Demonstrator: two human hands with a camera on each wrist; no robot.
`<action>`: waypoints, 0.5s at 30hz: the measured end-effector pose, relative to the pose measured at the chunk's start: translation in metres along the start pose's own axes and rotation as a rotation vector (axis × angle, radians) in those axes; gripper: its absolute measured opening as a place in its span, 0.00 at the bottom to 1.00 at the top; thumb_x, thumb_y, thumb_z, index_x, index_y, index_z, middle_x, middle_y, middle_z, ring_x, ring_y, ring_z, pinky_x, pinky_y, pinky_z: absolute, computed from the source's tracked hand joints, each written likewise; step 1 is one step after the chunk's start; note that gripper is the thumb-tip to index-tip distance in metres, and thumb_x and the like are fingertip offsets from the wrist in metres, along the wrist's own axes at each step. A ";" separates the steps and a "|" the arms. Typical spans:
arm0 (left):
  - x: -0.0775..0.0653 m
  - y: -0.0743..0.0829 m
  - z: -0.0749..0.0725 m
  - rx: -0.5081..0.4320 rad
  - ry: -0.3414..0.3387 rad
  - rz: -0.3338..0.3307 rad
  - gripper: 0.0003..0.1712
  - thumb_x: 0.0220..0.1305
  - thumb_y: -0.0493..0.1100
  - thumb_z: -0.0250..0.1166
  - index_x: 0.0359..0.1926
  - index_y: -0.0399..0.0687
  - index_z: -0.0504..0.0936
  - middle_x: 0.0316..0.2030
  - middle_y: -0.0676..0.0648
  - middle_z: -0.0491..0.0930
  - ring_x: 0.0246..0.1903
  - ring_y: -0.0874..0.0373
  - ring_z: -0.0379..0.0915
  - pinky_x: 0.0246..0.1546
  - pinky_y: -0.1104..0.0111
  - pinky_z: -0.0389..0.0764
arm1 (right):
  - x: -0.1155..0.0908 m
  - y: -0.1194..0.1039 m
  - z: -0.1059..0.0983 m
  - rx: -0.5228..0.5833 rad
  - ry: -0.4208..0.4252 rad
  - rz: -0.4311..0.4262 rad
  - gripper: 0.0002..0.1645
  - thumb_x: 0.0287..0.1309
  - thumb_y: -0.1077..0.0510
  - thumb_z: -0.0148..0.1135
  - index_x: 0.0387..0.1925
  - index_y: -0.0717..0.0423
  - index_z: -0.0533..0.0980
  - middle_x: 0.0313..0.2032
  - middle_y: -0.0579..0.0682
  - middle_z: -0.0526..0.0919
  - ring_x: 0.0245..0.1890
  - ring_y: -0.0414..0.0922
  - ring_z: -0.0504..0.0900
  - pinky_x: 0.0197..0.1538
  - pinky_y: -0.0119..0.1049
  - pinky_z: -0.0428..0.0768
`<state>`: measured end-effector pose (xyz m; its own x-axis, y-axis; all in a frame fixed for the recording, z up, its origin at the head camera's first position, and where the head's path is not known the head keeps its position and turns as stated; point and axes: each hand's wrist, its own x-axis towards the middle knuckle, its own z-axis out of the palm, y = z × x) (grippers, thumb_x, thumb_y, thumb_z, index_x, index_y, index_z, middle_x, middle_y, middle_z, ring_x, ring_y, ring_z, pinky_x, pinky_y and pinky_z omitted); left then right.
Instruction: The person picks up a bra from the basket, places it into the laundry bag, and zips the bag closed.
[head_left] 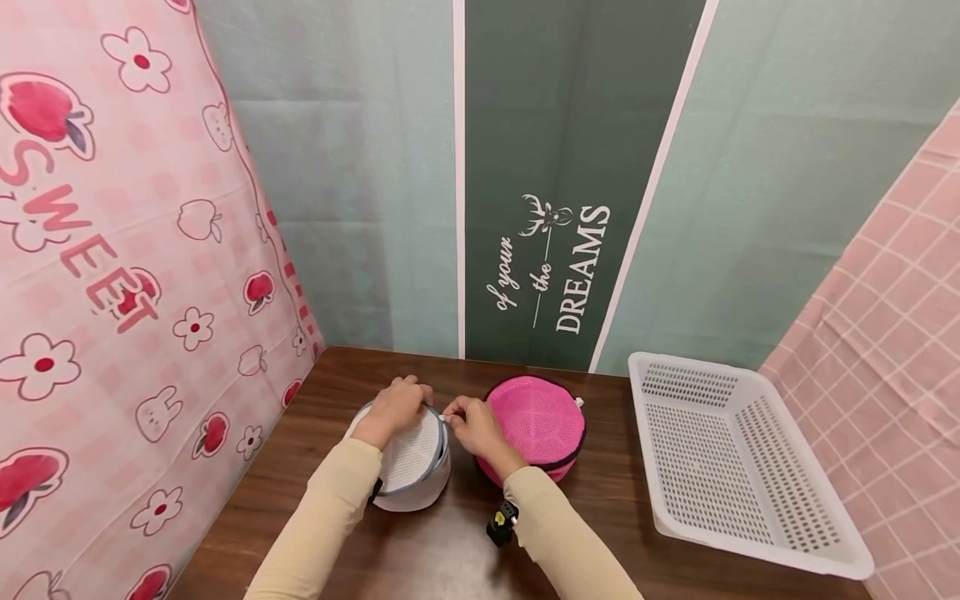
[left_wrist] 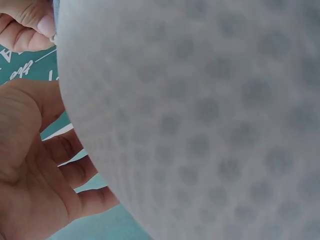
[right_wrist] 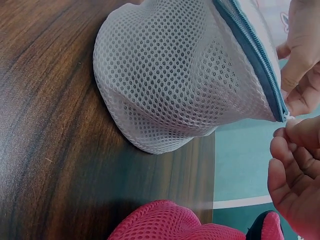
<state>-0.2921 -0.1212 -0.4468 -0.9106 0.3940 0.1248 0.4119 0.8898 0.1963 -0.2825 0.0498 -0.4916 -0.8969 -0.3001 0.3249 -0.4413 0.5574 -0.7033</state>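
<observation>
A white mesh laundry bag [head_left: 411,467], round and drum-shaped with a blue zipper [right_wrist: 260,62] around its top, stands on the table. My left hand [head_left: 397,408] lies over the far side of its lid, fingers curled at the edge. In the left wrist view, those fingers reach behind the white mesh. My right hand [head_left: 480,429] pinches the small white zipper pull [right_wrist: 290,118] at the bag's far right edge. Close beside my right hand sits a pink mesh laundry bag [head_left: 542,421] with dark trim, partly behind the hand.
To the right stands a white perforated plastic basket [head_left: 647,450] on the brown wooden table [head_left: 600,517]. Patterned cloth hangs on the left, back and right sides. A small black device [head_left: 501,525] is strapped at my right wrist.
</observation>
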 end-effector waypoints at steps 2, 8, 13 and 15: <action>-0.001 -0.002 0.000 0.027 0.020 0.004 0.07 0.54 0.36 0.64 0.31 0.55 0.83 0.31 0.49 0.73 0.34 0.47 0.71 0.25 0.58 0.74 | -0.001 0.000 0.000 -0.003 0.009 -0.044 0.04 0.54 0.66 0.61 0.26 0.57 0.78 0.23 0.43 0.78 0.21 0.39 0.70 0.25 0.31 0.71; -0.003 -0.007 0.005 0.093 0.063 -0.024 0.03 0.54 0.42 0.61 0.29 0.57 0.78 0.29 0.52 0.72 0.29 0.52 0.70 0.20 0.60 0.71 | 0.000 -0.002 0.000 -0.047 0.018 -0.096 0.04 0.53 0.66 0.61 0.26 0.56 0.78 0.23 0.42 0.78 0.22 0.38 0.70 0.26 0.31 0.71; -0.006 -0.011 0.005 0.056 0.127 -0.039 0.03 0.54 0.40 0.60 0.28 0.55 0.78 0.28 0.50 0.73 0.27 0.50 0.72 0.20 0.59 0.72 | 0.002 -0.002 0.002 -0.073 -0.004 -0.046 0.05 0.53 0.66 0.62 0.27 0.54 0.78 0.23 0.42 0.78 0.22 0.38 0.71 0.27 0.30 0.71; -0.009 -0.013 0.005 0.060 0.176 -0.045 0.04 0.53 0.39 0.61 0.27 0.54 0.79 0.26 0.50 0.74 0.25 0.50 0.73 0.19 0.59 0.72 | 0.002 -0.002 0.002 -0.080 -0.011 -0.036 0.05 0.53 0.66 0.62 0.26 0.54 0.78 0.23 0.42 0.77 0.22 0.37 0.71 0.27 0.29 0.71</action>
<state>-0.2895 -0.1355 -0.4550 -0.9059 0.3122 0.2863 0.3636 0.9198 0.1475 -0.2833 0.0469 -0.4911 -0.8800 -0.3295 0.3421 -0.4749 0.6059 -0.6382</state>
